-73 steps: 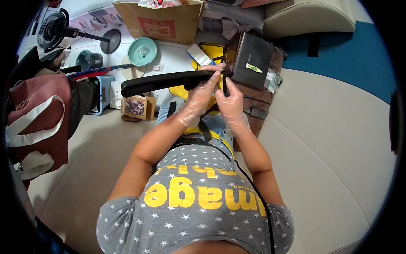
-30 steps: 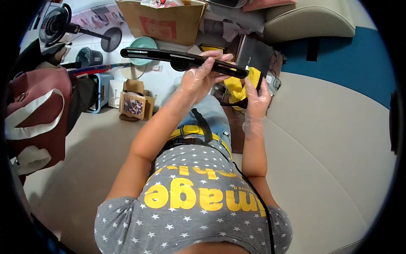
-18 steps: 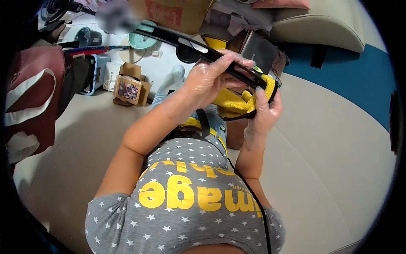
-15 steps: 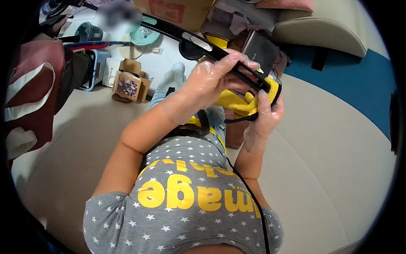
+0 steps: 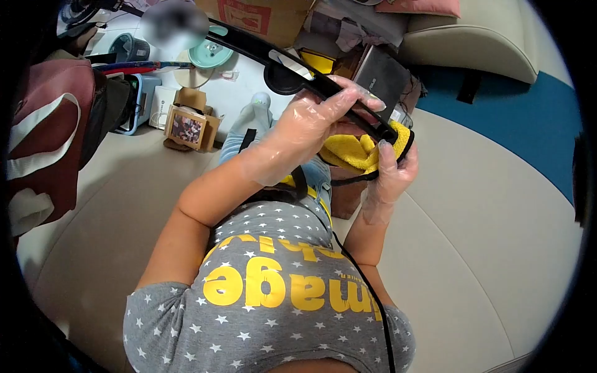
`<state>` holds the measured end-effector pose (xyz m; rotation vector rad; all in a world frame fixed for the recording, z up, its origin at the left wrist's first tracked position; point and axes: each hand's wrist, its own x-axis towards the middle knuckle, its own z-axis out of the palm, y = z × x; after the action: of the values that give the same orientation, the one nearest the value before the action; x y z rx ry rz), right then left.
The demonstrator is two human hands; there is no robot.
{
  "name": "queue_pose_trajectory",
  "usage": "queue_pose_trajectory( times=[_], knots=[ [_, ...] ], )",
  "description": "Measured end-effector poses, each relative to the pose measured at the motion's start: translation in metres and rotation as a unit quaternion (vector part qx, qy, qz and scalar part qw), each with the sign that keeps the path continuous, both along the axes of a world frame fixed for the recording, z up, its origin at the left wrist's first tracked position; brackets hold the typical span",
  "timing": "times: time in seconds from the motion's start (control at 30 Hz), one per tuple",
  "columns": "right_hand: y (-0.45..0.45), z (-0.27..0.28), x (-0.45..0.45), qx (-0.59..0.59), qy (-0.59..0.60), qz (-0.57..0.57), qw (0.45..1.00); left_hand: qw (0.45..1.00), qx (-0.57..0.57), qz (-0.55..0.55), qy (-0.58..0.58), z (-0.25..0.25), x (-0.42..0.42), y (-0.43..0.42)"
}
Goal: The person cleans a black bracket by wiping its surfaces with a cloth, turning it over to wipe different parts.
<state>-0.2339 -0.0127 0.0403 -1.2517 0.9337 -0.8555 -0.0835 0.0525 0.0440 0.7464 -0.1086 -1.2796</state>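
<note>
A long black pole-like piece [image 5: 249, 50] with a light slot and a rounded bulge slants down from the upper left; its exact kind is unclear. My left hand [image 5: 320, 118], in a clear plastic glove, is closed around it near its lower end. My right hand [image 5: 397, 171], gloved the same way, grips a yellow microfiber cloth [image 5: 354, 152] with black edging, thumb pressed up by the pole's tip. The cloth lies against and behind that tip, and part of it hangs below my left hand. The pole's far end runs into a blurred patch.
A red bag [image 5: 53, 137] with a white strap stands at the left. Beyond are a blue crate [image 5: 148, 102], a small cardboard box [image 5: 189, 124], a turquoise basin [image 5: 210, 55] and a dark box [image 5: 373, 78]. A beige cushioned seat [image 5: 472, 37] sits upper right. A black cable [image 5: 364, 273] crosses my shirt.
The pole's lower end and my left hand have shifted slightly downward. The cloth has moved a little with them, while my right hand stays nearly in place.
</note>
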Motion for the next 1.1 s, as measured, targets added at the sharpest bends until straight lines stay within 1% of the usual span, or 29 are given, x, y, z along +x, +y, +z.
queue_pose_trajectory(
  times=[0.1,0.23,0.3,0.37,0.53,0.6,0.63,0.67,0.7,0.73,0.8,0.83,0.9,0.93,1.0,1.03,1.07,1.1],
  knots=[
    [0.002,-0.001,0.001,-0.006,-0.010,-0.009,1.000,1.000,0.001,0.001,0.003,0.003,0.001,0.002],
    [0.001,-0.011,-0.002,-0.014,0.015,0.003,1.000,1.000,0.000,-0.006,-0.002,-0.005,0.002,0.005],
    [0.002,-0.011,-0.002,-0.028,0.023,0.002,0.999,0.999,-0.013,-0.012,-0.033,-0.005,0.002,0.007],
    [0.004,-0.005,0.001,-0.001,0.025,-0.003,1.000,0.999,-0.018,-0.008,-0.040,-0.001,0.001,0.008],
    [0.002,-0.008,0.002,-0.014,0.045,-0.014,0.999,0.998,-0.026,-0.020,-0.051,-0.003,0.001,0.007],
    [0.002,-0.014,0.000,-0.024,0.055,-0.022,0.998,0.997,-0.004,0.001,-0.076,-0.001,-0.001,0.006],
    [0.003,-0.023,-0.003,-0.092,0.106,-0.019,0.990,0.997,-0.005,-0.001,-0.078,-0.004,-0.002,0.005],
    [0.002,-0.028,-0.004,-0.160,0.156,-0.017,0.975,0.996,0.034,0.010,-0.082,-0.011,-0.002,0.004],
    [-0.004,-0.023,0.000,-0.326,0.201,0.030,0.923,0.993,0.071,0.021,-0.088,-0.016,-0.003,0.004],
    [-0.005,-0.018,0.003,-0.397,0.251,0.057,0.881,0.993,0.069,0.019,-0.092,-0.019,-0.003,0.003],
    [-0.004,-0.022,0.006,-0.438,0.256,0.053,0.860,0.984,0.094,0.040,-0.146,-0.024,-0.002,0.002],
    [-0.004,-0.025,0.006,-0.439,0.254,0.050,0.860,0.984,0.092,0.039,-0.149,-0.026,-0.002,0.002],
    [-0.004,-0.028,0.009,-0.430,0.259,-0.019,0.865,0.986,0.094,0.046,-0.127,-0.032,-0.002,0.003],
    [-0.004,-0.025,0.009,-0.430,0.258,-0.021,0.865,0.988,0.095,0.049,-0.115,-0.034,-0.003,0.003],
    [-0.002,-0.015,0.008,-0.383,0.306,0.050,0.870,0.984,0.116,0.055,-0.126,-0.038,-0.004,0.004],
    [-0.003,-0.019,0.010,-0.469,0.283,0.077,0.833,0.979,0.138,0.062,-0.133,-0.040,-0.005,0.004],
    [-0.001,-0.017,0.013,-0.456,0.314,0.139,0.821,0.979,0.138,0.060,-0.135,-0.041,-0.005,0.006],
    [0.000,-0.027,0.013,-0.474,0.335,0.164,0.798,0.979,0.132,0.058,-0.142,-0.041,-0.006,0.006]
  ],
)
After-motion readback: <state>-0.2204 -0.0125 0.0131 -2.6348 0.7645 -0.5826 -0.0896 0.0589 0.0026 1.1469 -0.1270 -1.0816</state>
